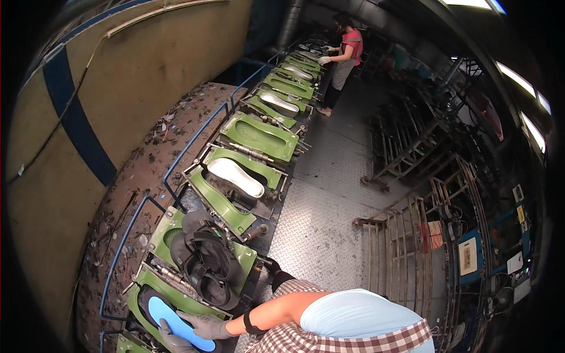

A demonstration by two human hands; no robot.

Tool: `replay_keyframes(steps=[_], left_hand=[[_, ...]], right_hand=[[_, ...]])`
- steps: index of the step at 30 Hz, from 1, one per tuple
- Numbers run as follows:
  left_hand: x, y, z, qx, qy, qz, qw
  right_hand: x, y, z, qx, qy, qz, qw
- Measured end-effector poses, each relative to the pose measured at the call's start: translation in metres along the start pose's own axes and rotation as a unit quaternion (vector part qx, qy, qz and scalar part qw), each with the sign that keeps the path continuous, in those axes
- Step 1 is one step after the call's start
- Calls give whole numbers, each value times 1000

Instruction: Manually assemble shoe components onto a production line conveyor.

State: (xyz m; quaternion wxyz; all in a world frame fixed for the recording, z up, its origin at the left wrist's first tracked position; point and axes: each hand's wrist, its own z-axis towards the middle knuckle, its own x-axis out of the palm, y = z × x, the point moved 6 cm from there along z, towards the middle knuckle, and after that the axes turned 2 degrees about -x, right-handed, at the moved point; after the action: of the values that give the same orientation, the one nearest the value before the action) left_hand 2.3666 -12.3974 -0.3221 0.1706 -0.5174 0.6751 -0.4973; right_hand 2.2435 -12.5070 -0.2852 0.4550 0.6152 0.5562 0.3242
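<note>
Factory line of green metal moulds (259, 136), our gloved right hand (207, 325) open on blue foam insole (176, 323), left hand (172, 341) gripping its edge

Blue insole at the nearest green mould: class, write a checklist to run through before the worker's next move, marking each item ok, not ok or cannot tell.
1. Blue insole lies over the mould cavity: ok.
2. Right hand gloved, resting on the insole: ok.
3. Left hand gloved, at the insole's near end: ok.
4. Insole seated flat: cannot tell.
5. Pile of black straps lies apart from the insole: ok.
6. Nearest green mould open: ok.
</note>
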Motion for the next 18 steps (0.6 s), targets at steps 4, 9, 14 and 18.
replay_keyframes(steps=[4,9,14,18], left_hand=[[4,0,31,-79,-24,-115,990],[22,-4,59,-50,-48,-65,995],[48,-54,39,179,-262,359,878],[178,-20,13,153,-59,386,908]], right_hand=[[-12,12,32,-55,-33,-66,996],[-48,32,42,-101,5,-162,982],[-201,95,-46,-247,-314,-417,817],[-259,18,-38,-12,-270,-338,901]])
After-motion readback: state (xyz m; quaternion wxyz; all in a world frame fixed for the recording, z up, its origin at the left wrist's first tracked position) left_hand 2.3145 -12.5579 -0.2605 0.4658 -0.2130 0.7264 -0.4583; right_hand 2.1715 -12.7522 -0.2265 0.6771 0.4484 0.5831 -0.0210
